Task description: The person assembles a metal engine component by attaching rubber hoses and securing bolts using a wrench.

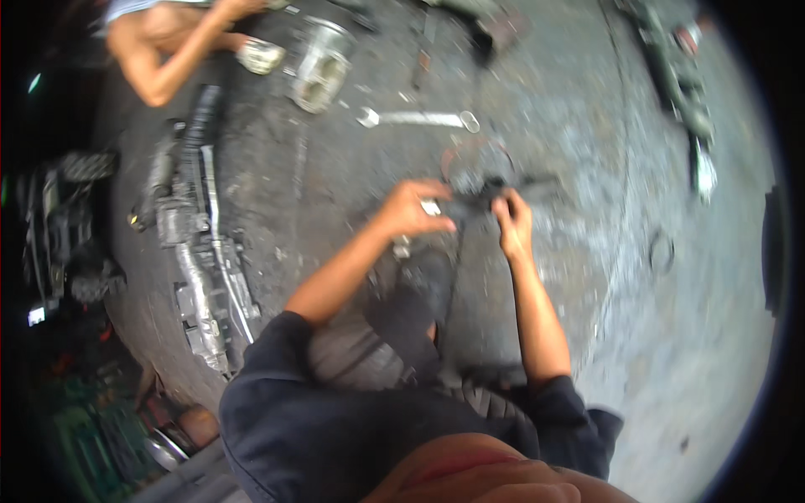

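My left hand (412,210) is curled, thumb and forefinger tips apart, around a small whitish piece (430,206) too blurred to name. To its right, my right hand (514,222) pinches a black part (493,191); its dark, smeared outline stretches to both sides over the floor. A thin reddish ring (476,144) lies just beyond that part. Farther out, a silver combination wrench (419,120) rests crosswise on the floor. Close below my left hand is a small pale fitting (402,246).
On the left lies a long metal assembly with pipes (197,243). A two-bored metal casting (323,71) stands near another person's gloved hand (260,56). A dark shaft-like part (675,80) is at the far right, above a thin black ring (662,253). Green-toned clutter (92,436) fills the lower left.
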A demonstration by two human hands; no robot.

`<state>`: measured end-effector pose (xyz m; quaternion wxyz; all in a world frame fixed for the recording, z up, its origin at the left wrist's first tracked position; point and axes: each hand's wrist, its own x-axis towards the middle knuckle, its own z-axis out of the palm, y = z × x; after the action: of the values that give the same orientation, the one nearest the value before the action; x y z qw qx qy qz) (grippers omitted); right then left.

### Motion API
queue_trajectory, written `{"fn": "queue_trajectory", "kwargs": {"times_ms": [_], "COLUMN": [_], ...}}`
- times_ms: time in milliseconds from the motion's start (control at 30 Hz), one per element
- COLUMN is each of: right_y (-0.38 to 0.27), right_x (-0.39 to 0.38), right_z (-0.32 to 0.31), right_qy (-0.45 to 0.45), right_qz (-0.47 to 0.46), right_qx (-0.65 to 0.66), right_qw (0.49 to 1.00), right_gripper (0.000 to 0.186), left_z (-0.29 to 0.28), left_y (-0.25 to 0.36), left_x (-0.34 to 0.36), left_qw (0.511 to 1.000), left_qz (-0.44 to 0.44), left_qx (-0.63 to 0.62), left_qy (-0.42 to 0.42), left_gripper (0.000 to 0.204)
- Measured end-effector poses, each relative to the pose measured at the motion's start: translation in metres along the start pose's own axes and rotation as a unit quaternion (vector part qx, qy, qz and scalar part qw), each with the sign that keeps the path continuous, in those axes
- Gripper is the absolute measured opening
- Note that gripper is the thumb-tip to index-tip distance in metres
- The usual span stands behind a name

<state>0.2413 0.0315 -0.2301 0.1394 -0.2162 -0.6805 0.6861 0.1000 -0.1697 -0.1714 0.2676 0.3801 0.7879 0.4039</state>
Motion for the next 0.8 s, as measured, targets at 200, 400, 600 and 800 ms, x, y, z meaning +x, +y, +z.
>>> {"fn": "queue_trajectory", "kwargs": {"times_ms": [200,400,600,800], "right_y": [0.043,0.112,0.043,-0.043], "right_x": [-0.017,-0.044,-0.061,-0.053], "right_z": [-0.04,-0.053,-0.021,0.007], "right_qy": [0.203,0.232,0.103,-0.021], "right_qz": [0.211,0.459,0.055,-0.381], "right_qx": [0.202,0.13,-0.408,-0.378], "right_qw": [0.935,0.847,0.905,0.844], "right_gripper": [0.036,0.021,0.065,0.064], "left_z": [0.001,0.001,-0.01,-0.008], "left_y": [0.004,0.012,0.006,0.004], "left_x": [-0.005,0.005,-0.003,0.003], "left_qw": [0.999,0.998,0.994,0.987], "left_qz": [-0.026,-0.055,-0.039,-0.048], "left_qx": [0.04,0.035,0.104,0.153], "left_qy": [0.011,-0.017,-0.012,-0.005], "left_gripper": [0.055,0.051,0.053,0.056]}}
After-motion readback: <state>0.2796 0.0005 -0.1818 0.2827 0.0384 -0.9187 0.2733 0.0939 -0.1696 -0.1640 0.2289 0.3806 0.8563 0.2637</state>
